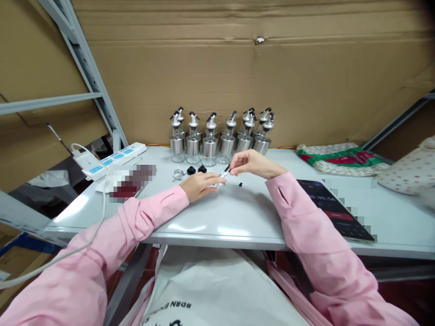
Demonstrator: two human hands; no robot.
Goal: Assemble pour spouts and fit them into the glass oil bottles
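Between my two hands is a silver pour spout (222, 176) with a black lever, held just above the white table (217, 217). My left hand (200, 185) grips the spout from the left, its fingers closed on the body. From the right, my right hand (250, 164) pinches the black lever (227, 168) at the top between thumb and fingertips. A tiny black plug (240, 184) lies on the table below my right hand. Beyond my left hand rest two black ribbed stoppers (191, 170) and a loose silver spout part (178, 174).
Several glass oil bottles (210, 147) with steel sleeves and lever spouts stand along the cardboard wall (204, 68). At left are a power strip (115, 158) and its white cable. A tablet (335, 210) lies at right, with a patterned cloth (340, 158) behind it.
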